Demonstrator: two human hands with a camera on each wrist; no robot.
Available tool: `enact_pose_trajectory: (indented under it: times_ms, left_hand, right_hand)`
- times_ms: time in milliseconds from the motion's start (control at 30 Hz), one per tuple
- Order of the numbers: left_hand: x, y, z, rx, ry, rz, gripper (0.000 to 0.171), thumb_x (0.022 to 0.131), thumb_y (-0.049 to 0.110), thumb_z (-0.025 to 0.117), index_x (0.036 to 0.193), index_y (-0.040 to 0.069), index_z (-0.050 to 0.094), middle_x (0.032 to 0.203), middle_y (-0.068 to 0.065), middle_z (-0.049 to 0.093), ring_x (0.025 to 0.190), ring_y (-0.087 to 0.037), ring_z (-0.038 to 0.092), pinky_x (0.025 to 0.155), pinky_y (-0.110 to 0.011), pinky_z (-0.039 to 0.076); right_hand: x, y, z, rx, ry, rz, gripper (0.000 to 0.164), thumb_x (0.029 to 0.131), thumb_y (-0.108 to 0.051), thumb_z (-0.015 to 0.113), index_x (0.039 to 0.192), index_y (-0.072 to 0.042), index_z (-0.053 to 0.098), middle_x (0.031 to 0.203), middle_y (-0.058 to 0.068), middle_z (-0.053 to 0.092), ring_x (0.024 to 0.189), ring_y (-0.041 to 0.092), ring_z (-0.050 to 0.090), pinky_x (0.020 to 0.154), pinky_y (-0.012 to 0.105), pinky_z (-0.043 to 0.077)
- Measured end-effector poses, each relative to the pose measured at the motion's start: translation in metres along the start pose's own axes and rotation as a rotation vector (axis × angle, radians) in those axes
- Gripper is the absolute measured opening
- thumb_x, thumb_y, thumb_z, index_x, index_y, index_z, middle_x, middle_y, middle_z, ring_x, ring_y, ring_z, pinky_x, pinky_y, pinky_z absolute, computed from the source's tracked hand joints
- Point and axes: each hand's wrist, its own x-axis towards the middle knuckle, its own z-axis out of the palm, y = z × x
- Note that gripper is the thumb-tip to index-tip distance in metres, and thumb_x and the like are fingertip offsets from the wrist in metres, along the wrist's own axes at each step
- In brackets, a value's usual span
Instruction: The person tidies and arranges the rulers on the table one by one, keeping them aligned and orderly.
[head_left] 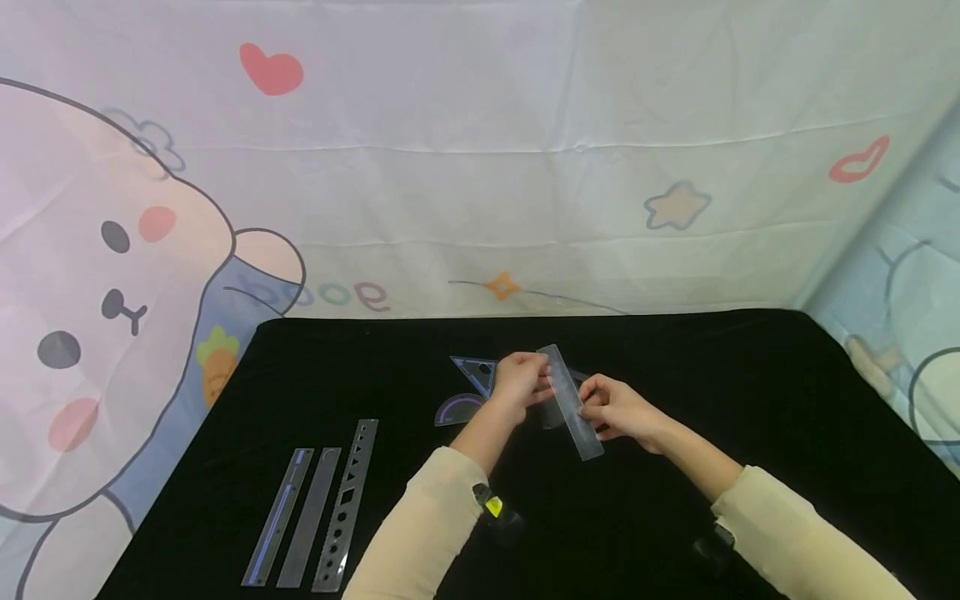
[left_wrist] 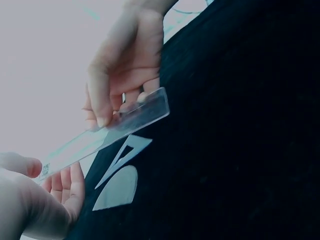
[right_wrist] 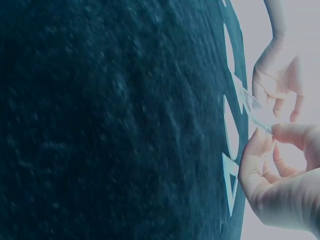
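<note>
A clear plastic ruler [head_left: 573, 408] is held slantwise above the black cloth, between both hands. My left hand [head_left: 519, 382] pinches it near its far end; in the left wrist view the thumb of this left hand [left_wrist: 35, 200] lies over the ruler [left_wrist: 125, 122], with fingers below. Lower on its other long edge, my right hand [head_left: 618, 408] pinches it between thumb and fingertips. The right wrist view also has the right hand [right_wrist: 280, 180] gripping an edge of the ruler [right_wrist: 257, 117]. Beside the left hand lie a set square [head_left: 478, 367] and a protractor [head_left: 456, 410].
Three rulers lie side by side at the front left: one with a blue-purple stripe [head_left: 277, 521], a plain one [head_left: 309, 521] and one with cut-out shapes [head_left: 347, 508]. Another clear piece [head_left: 552, 414] lies partly hidden behind the held ruler. A printed curtain [head_left: 465, 167] hangs behind the table.
</note>
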Motion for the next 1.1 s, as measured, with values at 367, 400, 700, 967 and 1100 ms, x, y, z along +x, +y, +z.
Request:
enact_pose_trajectory:
  times_ms: [367, 400, 700, 967, 1100]
  left_hand:
    - [-0.002, 0.008, -0.022, 0.126, -0.057, 0.027, 0.024, 0.086, 0.008, 0.057, 0.109, 0.001, 0.056, 0.088, -0.009, 0.055, 0.077, -0.021, 0.060, 0.070, -0.032, 0.057]
    - [-0.002, 0.009, -0.024, 0.143, -0.063, 0.031, 0.024, 0.085, 0.008, 0.057, 0.109, 0.002, 0.056, 0.090, -0.009, 0.055, 0.079, -0.022, 0.061, 0.070, -0.033, 0.057]
    - [-0.010, 0.017, -0.040, 0.236, -0.121, 0.065, 0.023, 0.087, 0.010, 0.057, 0.108, 0.001, 0.056, 0.091, -0.008, 0.056, 0.078, -0.022, 0.061, 0.069, -0.033, 0.057]
    - [-0.018, 0.022, -0.057, 0.263, -0.142, 0.056, 0.020, 0.089, 0.014, 0.057, 0.106, 0.003, 0.056, 0.089, -0.009, 0.056, 0.073, -0.017, 0.061, 0.068, -0.033, 0.057]
    - [-0.026, 0.027, -0.065, 0.292, -0.149, 0.065, 0.023, 0.089, 0.014, 0.057, 0.109, 0.002, 0.056, 0.094, -0.014, 0.057, 0.079, -0.022, 0.062, 0.071, -0.035, 0.057]
  right_hand:
    - [-0.002, -0.004, 0.024, 0.043, -0.014, -0.013, 0.030, 0.087, -0.011, 0.055, 0.112, -0.002, 0.040, 0.091, 0.011, 0.054, 0.076, 0.019, 0.057, 0.067, 0.034, 0.056]
    - [-0.003, -0.005, 0.026, 0.045, -0.020, -0.022, 0.033, 0.087, -0.011, 0.055, 0.114, -0.002, 0.039, 0.091, 0.010, 0.053, 0.076, 0.019, 0.056, 0.067, 0.034, 0.056]
    - [-0.007, -0.012, 0.047, 0.047, -0.059, -0.075, 0.041, 0.088, -0.010, 0.054, 0.122, -0.001, 0.033, 0.092, 0.013, 0.055, 0.077, 0.019, 0.058, 0.066, 0.035, 0.056]
    - [-0.006, -0.016, 0.065, 0.066, -0.043, -0.115, 0.037, 0.090, -0.014, 0.053, 0.121, -0.003, 0.036, 0.094, 0.013, 0.055, 0.081, 0.020, 0.058, 0.067, 0.036, 0.056]
    - [-0.005, -0.018, 0.075, 0.070, -0.018, -0.134, 0.037, 0.090, -0.013, 0.054, 0.120, -0.003, 0.037, 0.091, 0.011, 0.053, 0.078, 0.019, 0.057, 0.065, 0.036, 0.057]
